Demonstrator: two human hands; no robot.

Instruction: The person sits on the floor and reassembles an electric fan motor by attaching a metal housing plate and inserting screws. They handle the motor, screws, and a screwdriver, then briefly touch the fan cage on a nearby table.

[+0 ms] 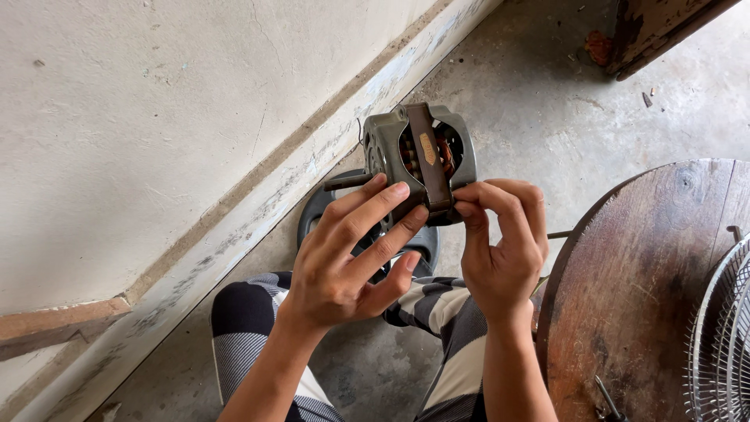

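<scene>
I hold a small grey electric motor [391, 144] in front of me, its copper windings showing through an opening and a brown metal bracket [426, 156] crossing its face. My left hand [351, 254] grips the motor from below and the left, fingers stretched over its side. My right hand [500, 246] pinches the lower end of the bracket with thumb and fingers. A short shaft sticks out to the motor's left.
A round wooden table [641, 289] stands at the right, with a wire fan guard [723, 336] on its edge and a screwdriver [608, 400] near the bottom. A dark sandal [316, 211] lies on the concrete floor. A white wall runs along the left.
</scene>
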